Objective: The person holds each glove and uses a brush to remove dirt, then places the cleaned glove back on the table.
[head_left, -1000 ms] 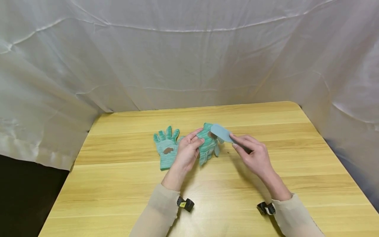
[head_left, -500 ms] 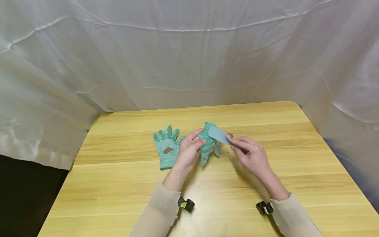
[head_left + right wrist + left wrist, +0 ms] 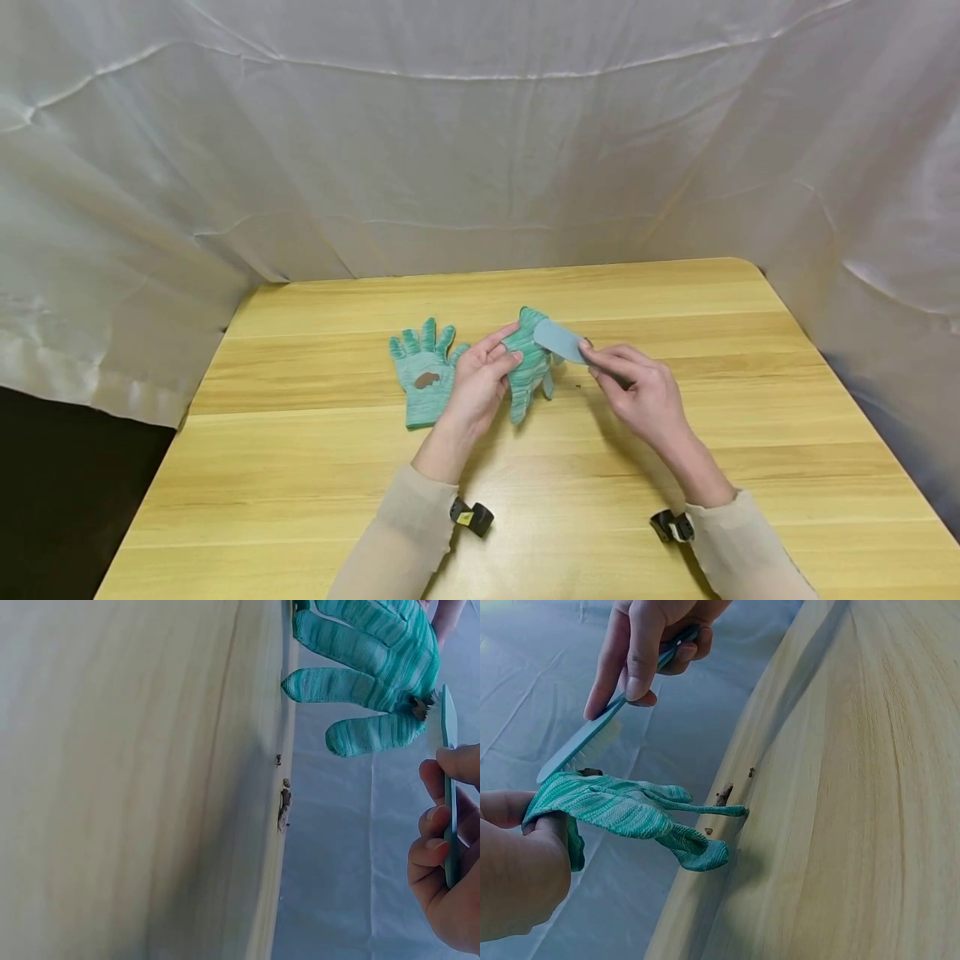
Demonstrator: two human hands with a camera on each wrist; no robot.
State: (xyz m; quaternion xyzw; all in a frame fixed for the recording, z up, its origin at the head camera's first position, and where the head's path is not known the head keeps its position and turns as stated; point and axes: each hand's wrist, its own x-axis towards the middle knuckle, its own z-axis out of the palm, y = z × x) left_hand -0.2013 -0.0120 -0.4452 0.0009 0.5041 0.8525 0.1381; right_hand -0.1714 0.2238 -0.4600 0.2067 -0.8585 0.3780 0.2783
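My left hand (image 3: 480, 379) pinches a green knitted glove (image 3: 531, 362) by its cuff side, and the glove's fingers hang down over the table. In my right hand (image 3: 645, 396) is a light blue brush (image 3: 558, 340), gripped by the handle with fingers along its back. White bristles (image 3: 433, 727) face the glove and meet a brown clump of dirt (image 3: 420, 709) on it in the right wrist view. A matching glove (image 3: 427, 404) lies flat to the left with a brown patch (image 3: 427, 380) on it, partly covered by my left hand.
Brown crumbs (image 3: 724, 795) lie on the wooden table (image 3: 300, 500) near its far edge in the left wrist view. Grey-white curtains (image 3: 480, 167) hang behind and beside the table.
The brush has swept left across the held glove and then back a little to the right. The brown mark seen on that glove earlier is now behind the brush in the head view.
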